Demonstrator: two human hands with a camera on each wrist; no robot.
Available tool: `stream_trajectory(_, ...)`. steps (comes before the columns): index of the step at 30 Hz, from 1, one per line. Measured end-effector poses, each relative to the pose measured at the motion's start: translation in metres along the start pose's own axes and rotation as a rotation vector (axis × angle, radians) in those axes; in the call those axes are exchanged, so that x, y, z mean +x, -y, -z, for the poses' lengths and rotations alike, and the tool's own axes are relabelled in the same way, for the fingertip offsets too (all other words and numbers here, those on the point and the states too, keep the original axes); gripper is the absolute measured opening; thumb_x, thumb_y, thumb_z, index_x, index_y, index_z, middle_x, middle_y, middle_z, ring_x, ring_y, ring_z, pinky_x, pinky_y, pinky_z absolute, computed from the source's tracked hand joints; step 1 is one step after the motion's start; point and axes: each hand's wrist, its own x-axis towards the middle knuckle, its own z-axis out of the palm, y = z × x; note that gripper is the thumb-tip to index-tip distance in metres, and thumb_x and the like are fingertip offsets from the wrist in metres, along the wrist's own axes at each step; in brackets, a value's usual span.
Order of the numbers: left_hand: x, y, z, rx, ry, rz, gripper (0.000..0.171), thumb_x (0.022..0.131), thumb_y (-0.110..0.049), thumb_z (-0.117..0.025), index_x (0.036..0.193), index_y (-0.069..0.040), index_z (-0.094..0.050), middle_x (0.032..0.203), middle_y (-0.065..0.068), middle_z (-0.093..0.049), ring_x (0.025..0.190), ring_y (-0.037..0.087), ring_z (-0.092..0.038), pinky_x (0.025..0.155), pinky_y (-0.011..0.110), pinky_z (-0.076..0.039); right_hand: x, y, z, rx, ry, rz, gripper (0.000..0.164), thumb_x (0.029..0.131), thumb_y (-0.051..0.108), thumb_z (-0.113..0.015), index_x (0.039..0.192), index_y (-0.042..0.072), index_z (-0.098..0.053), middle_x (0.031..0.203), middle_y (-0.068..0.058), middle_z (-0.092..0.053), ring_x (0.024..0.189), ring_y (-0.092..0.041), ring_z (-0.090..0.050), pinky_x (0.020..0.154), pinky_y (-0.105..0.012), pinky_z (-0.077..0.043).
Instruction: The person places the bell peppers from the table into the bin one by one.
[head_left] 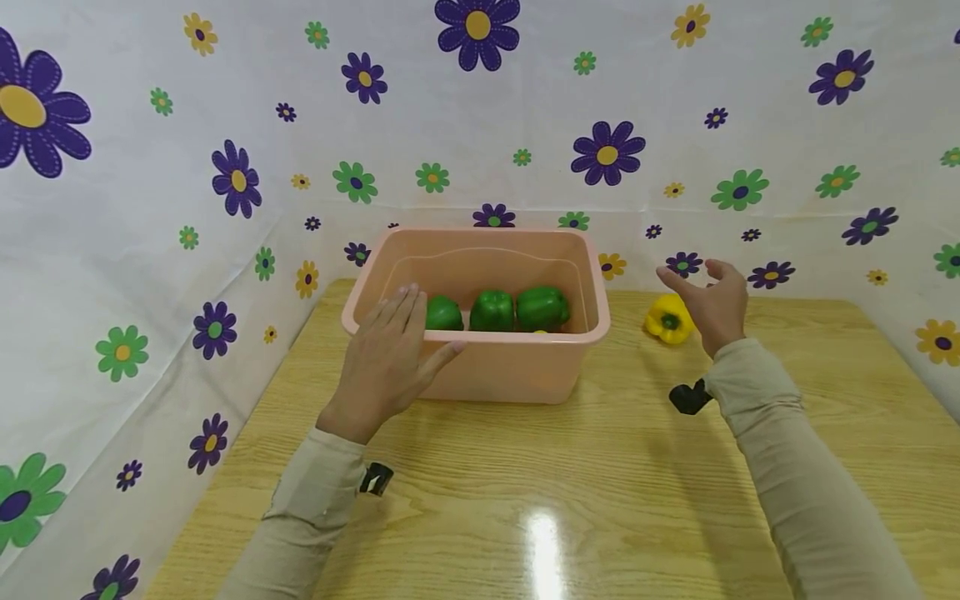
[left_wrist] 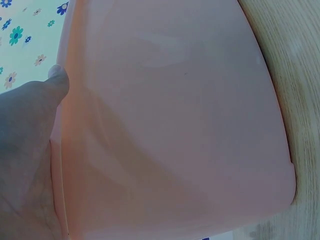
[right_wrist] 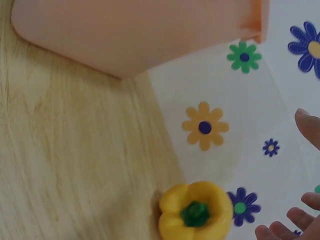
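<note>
A pink plastic bin [head_left: 495, 367] stands on the wooden table, with several green bell peppers [head_left: 492, 311] inside and a sliver of yellow showing at its front rim. My left hand [head_left: 386, 354] rests over the bin's front left rim, fingers straight and thumb along the edge; in the left wrist view the thumb [left_wrist: 59, 82] lies at the rim. A yellow bell pepper [head_left: 669, 319] with a green stem sits on the table to the right of the bin. Above and beside it, my right hand [head_left: 716, 304] is raised with thumb and fingers spread apart, holding nothing.
The wooden table [head_left: 600, 483] reaches back to a white flower-print cloth [head_left: 525, 108] that hangs behind it and on both sides. Each wrist carries a small black camera mount, such as the one at the right cuff [head_left: 690, 397].
</note>
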Motion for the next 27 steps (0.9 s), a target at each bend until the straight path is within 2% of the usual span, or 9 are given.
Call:
stream_trajectory(9, 0.0, -0.001, 0.001, 0.005, 0.001, 0.001, 0.092, 0.101, -0.063, -0.047, 0.154, 0.009, -0.03, 0.161, 0.025, -0.028, 0.151, 0.037, -0.025, 0.125, 0.047, -0.017, 0.009, -0.03, 0.0, -0.023, -0.008, -0.103, 0.102, 0.089, 0.055, -0.072, 0.159, 0.0, -0.023, 0.164, -0.019, -0.023, 0.149, -0.037, -0.026, 0.122, -0.047, -0.028)
stream_trajectory(17, 0.0, -0.002, 0.002, 0.0, 0.002, 0.007, 0.092, 0.1, -0.064, -0.047, 0.154, 0.009, -0.03, 0.162, 0.025, -0.028, 0.151, 0.037, -0.025, 0.125, 0.047, -0.017, 0.014, -0.046, -0.003, -0.024, 0.004, -0.158, 0.105, 0.089, 0.054, -0.072, 0.16, -0.001, -0.018, 0.165, -0.02, -0.019, 0.151, -0.038, -0.023, 0.122, -0.048, -0.026)
stream_trajectory(27, -0.001, -0.001, 0.001, 0.001, -0.004, 0.004, 0.091, 0.101, -0.063, -0.046, 0.154, 0.009, -0.031, 0.161, 0.025, -0.029, 0.151, 0.036, -0.025, 0.125, 0.047, -0.018, 0.016, -0.056, -0.011, -0.055, 0.007, -0.17, 0.104, 0.09, 0.051, -0.073, 0.159, -0.003, -0.017, 0.164, -0.022, -0.021, 0.15, -0.038, -0.024, 0.122, -0.047, -0.025)
